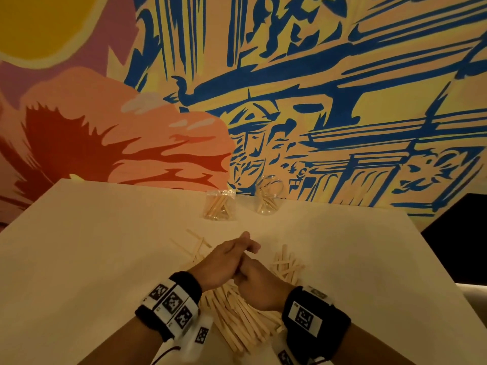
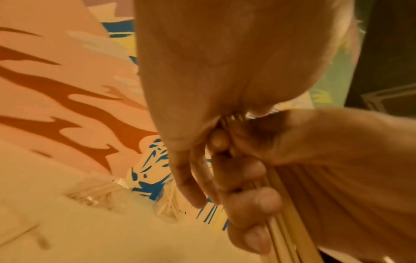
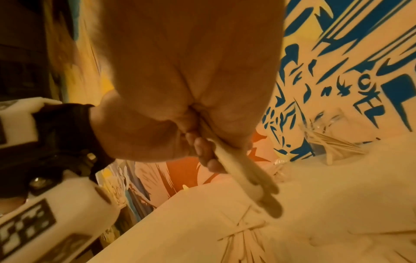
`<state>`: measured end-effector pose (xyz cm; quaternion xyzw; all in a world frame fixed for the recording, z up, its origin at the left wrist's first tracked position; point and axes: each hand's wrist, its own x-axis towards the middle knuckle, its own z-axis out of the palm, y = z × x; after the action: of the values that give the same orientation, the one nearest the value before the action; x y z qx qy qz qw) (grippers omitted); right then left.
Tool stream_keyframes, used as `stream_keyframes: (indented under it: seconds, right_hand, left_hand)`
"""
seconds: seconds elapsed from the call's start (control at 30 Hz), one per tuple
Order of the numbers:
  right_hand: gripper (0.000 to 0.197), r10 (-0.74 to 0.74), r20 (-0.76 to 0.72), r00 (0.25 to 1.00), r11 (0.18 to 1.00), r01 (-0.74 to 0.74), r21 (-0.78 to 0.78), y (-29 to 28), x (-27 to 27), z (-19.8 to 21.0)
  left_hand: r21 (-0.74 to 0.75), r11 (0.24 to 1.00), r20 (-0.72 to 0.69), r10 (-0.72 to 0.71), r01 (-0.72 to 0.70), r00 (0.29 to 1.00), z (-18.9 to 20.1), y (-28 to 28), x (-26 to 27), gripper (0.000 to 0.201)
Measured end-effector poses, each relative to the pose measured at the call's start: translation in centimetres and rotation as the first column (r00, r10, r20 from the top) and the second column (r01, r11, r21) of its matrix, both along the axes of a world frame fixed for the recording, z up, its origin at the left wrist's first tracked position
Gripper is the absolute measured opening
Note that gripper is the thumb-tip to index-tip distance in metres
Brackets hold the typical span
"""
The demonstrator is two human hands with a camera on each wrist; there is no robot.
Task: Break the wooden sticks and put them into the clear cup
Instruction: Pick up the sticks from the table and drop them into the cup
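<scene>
My two hands meet over the table's middle. In the right wrist view a small bundle of wooden sticks (image 3: 238,169) juts out of my right hand (image 1: 253,283). The left wrist view shows that hand's fingers (image 2: 268,199) curled round the bundle (image 2: 283,222). My left hand (image 1: 232,256) lies against the right and holds the bundle's other end at the base of its thumb. The head view hides the held sticks. Two clear cups stand at the far edge, the left cup (image 1: 220,205) and the right cup (image 1: 268,200), both holding stick pieces.
A big pile of whole sticks (image 1: 237,317) lies under my wrists. A smaller heap (image 1: 287,264) is to the right and loose sticks (image 1: 195,243) to the left. The white table (image 1: 105,246) ends at a painted wall (image 1: 342,101).
</scene>
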<state>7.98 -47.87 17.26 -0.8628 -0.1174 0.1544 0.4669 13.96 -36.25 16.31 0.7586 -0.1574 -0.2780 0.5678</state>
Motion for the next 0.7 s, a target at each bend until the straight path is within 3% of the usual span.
stream_keyframes:
  seconds: [0.07,0.13,0.2,0.33,0.47,0.53,0.63,0.7]
  right_hand:
    - [0.013,-0.061,0.008,0.998,0.989,0.06,0.132,0.0,-0.3,-0.1]
    - [0.023,-0.178,-0.018,0.984,0.929,0.174,0.328,-0.2,-0.3,0.1]
    - [0.03,-0.283,-0.068,0.957,0.84,0.282,0.464,-0.4,0.0,0.0]
    - [0.032,-0.427,-0.031,0.904,0.812,0.398,0.427,-0.2,0.7,-1.0]
    - [0.044,-0.42,-0.145,0.896,0.747,0.432,0.505,0.2,0.8,-0.8]
    - [0.034,-0.417,-0.183,0.89,0.685,0.44,0.581,0.0,1.4,-0.4]
    - [0.013,-0.43,-0.26,0.865,0.528,0.474,0.705,-0.7,2.3,-0.1]
    - [0.017,-0.438,-0.243,0.866,0.521,0.464,0.716,-0.9,2.6,-0.1]
  left_hand:
    - [-0.14,0.977,-0.164,0.134,-0.158,0.977,-0.3,0.5,0.1,0.054]
    - [-0.194,0.931,-0.318,0.238,-0.309,0.918,-0.9,1.3,-0.6,0.054]
    - [-0.169,0.932,-0.383,0.238,-0.321,0.893,-1.7,1.6,-2.0,0.053]
    - [-0.29,0.912,-0.477,0.125,-0.289,0.87,-1.6,0.9,-4.4,0.057]
    - [-0.289,0.889,-0.415,0.218,-0.355,0.883,-0.7,-0.1,-4.6,0.049]
    - [-0.258,0.895,-0.331,0.273,-0.365,0.903,-0.8,-0.1,-4.5,0.049]
    - [-0.213,0.92,-0.216,0.285,-0.33,0.934,-1.3,0.2,-4.2,0.052]
    - [-0.187,0.932,-0.17,0.28,-0.31,0.945,-1.6,0.5,-4.1,0.054]
